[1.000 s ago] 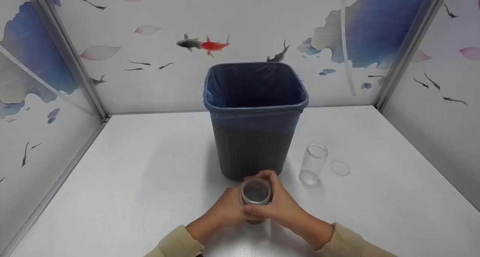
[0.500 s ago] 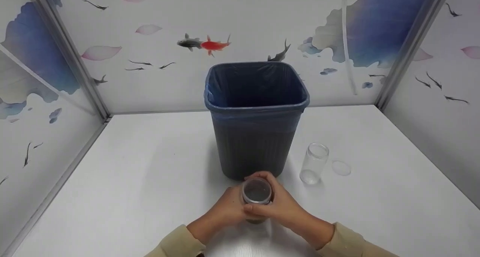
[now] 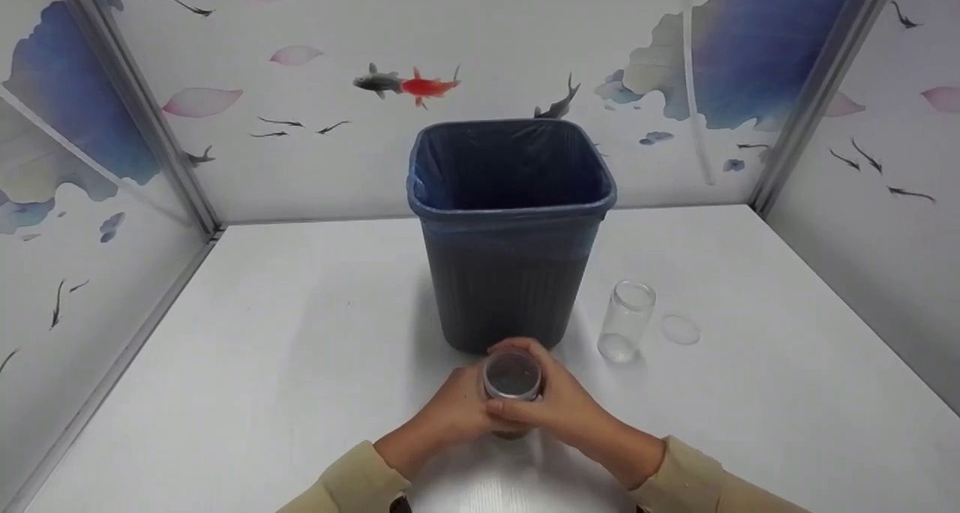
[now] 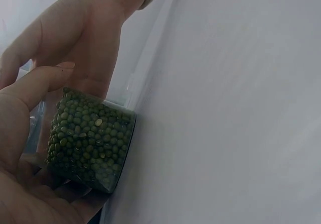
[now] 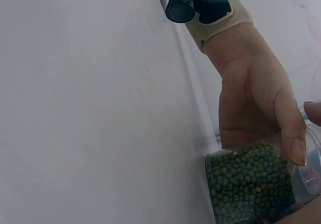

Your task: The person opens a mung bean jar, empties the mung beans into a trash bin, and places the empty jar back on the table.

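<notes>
A clear jar partly filled with small green beans stands upright in front of the bin, between both hands. My left hand grips its lower body from the left, with the thumb along the side in the right wrist view. From the right, my right hand curls round the jar near its top, thumb across the front just under the rim. The jar's base is right at the table surface in both wrist views. Fingers hide much of its sides.
A dark bin with a blue liner stands behind the hands. To its right are an uncapped clear jar and a clear round lid lying flat on the white table. Printed panels enclose the back and sides.
Both hands keep their hold on the jar with almost no movement. The whole head view has shifted very slightly.
</notes>
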The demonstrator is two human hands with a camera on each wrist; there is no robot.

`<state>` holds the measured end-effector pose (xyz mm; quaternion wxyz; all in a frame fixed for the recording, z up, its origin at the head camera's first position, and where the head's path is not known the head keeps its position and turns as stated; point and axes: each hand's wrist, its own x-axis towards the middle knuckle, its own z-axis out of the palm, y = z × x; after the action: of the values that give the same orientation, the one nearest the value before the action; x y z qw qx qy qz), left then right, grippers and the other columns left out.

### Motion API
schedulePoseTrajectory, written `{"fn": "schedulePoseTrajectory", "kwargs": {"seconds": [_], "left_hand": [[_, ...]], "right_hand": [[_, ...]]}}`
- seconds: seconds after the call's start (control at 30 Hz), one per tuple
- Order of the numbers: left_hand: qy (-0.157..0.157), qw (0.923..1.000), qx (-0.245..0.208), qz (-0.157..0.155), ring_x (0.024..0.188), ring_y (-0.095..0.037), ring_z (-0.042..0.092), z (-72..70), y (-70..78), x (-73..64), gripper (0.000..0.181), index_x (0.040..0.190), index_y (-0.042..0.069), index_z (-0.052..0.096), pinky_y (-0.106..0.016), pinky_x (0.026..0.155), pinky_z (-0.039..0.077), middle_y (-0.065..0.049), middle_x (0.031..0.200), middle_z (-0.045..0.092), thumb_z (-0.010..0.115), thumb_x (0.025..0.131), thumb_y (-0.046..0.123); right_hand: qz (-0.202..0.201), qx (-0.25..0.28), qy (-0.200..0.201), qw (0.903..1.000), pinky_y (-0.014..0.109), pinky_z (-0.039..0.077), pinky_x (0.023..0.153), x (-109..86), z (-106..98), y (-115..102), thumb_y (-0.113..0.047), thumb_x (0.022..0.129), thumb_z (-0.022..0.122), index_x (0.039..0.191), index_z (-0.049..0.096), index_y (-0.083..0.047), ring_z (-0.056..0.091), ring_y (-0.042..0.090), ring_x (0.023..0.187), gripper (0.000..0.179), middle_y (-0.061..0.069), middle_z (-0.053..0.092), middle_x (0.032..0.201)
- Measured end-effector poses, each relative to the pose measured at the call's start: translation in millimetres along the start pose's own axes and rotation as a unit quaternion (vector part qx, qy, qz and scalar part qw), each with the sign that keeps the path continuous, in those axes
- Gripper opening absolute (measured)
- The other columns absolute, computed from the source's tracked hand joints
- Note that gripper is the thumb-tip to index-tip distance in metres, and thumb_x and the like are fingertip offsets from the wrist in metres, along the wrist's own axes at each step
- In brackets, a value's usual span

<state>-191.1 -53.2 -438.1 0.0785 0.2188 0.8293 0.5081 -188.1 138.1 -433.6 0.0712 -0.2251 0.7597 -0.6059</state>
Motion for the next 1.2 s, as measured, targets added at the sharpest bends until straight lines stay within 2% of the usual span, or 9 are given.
{"fn": "schedulePoseTrajectory", "kwargs": {"seconds": [0.27, 0.43, 0.6, 0.73, 0.93, 1.2], "left_hand": [[-0.008, 0.9999, -0.006, -0.004, 0.122, -0.023, 0.064, -1.4, -0.5, -0.2, 0.082, 0.146, 0.008, 0.061, -0.038, 0.104, 0.05, -0.005, 0.132, 0.071, 0.097, 0.076, 0.029], [-0.01, 0.9999, -0.006, 0.002, 0.121, -0.021, 0.065, -2.2, -2.9, 0.2, 0.081, 0.145, 0.008, 0.061, -0.038, 0.106, 0.05, -0.001, 0.13, 0.071, 0.096, 0.076, 0.029], [-0.008, 0.9999, -0.006, 0.008, 0.123, -0.02, 0.064, -3.2, -4.6, -0.3, 0.082, 0.147, 0.008, 0.06, -0.038, 0.108, 0.049, -0.001, 0.133, 0.07, 0.096, 0.077, 0.03], [-0.002, 0.9999, -0.012, 0.011, 0.125, -0.022, 0.064, -6.4, -5.3, -2.7, 0.083, 0.148, 0.007, 0.059, -0.042, 0.11, 0.048, -0.004, 0.135, 0.07, 0.097, 0.076, 0.027], [-0.003, 0.9997, -0.003, 0.024, 0.121, -0.022, 0.066, -5.2, -3.7, -1.9, 0.08, 0.146, 0.006, 0.06, -0.039, 0.107, 0.05, -0.006, 0.131, 0.072, 0.096, 0.077, 0.026], [-0.006, 0.9998, -0.019, -0.004, 0.121, -0.021, 0.065, 0.1, -1.2, 0.5, 0.076, 0.141, 0.009, 0.063, -0.041, 0.105, 0.05, -0.002, 0.13, 0.072, 0.097, 0.075, 0.027]], "right_hand": [[0.006, 0.025, -0.006, 0.9997, 0.039, 0.039, 0.117, 0.0, -0.1, 0.6, -0.022, 0.083, 0.093, 0.153, 0.039, -0.006, 0.055, 0.026, 0.136, 0.09, 0.01, 0.059, 0.15], [0.018, 0.041, -0.007, 0.999, 0.033, 0.038, 0.116, -0.2, 0.9, 1.0, -0.021, 0.082, 0.093, 0.147, 0.036, -0.004, 0.053, 0.026, 0.138, 0.088, 0.008, 0.058, 0.152], [0.019, 0.051, 0.003, 0.9985, 0.029, 0.038, 0.114, 0.6, 2.9, 0.9, -0.018, 0.08, 0.094, 0.14, 0.039, -0.005, 0.055, 0.026, 0.137, 0.083, 0.011, 0.059, 0.151], [0.007, 0.05, -0.005, 0.9987, 0.033, 0.039, 0.115, 4.1, 6.2, 0.6, -0.018, 0.08, 0.094, 0.137, 0.041, -0.004, 0.056, 0.027, 0.136, 0.079, 0.014, 0.059, 0.15], [-0.005, 0.027, -0.016, 0.9995, 0.048, 0.037, 0.117, 3.7, 2.5, -1.0, -0.022, 0.082, 0.093, 0.142, 0.051, -0.008, 0.056, 0.028, 0.134, 0.074, 0.011, 0.06, 0.146], [0.006, 0.017, -0.017, 0.9997, 0.053, 0.038, 0.115, -0.4, -2.0, 0.6, -0.024, 0.087, 0.09, 0.144, 0.056, -0.011, 0.057, 0.03, 0.131, 0.068, 0.007, 0.064, 0.141]]}}
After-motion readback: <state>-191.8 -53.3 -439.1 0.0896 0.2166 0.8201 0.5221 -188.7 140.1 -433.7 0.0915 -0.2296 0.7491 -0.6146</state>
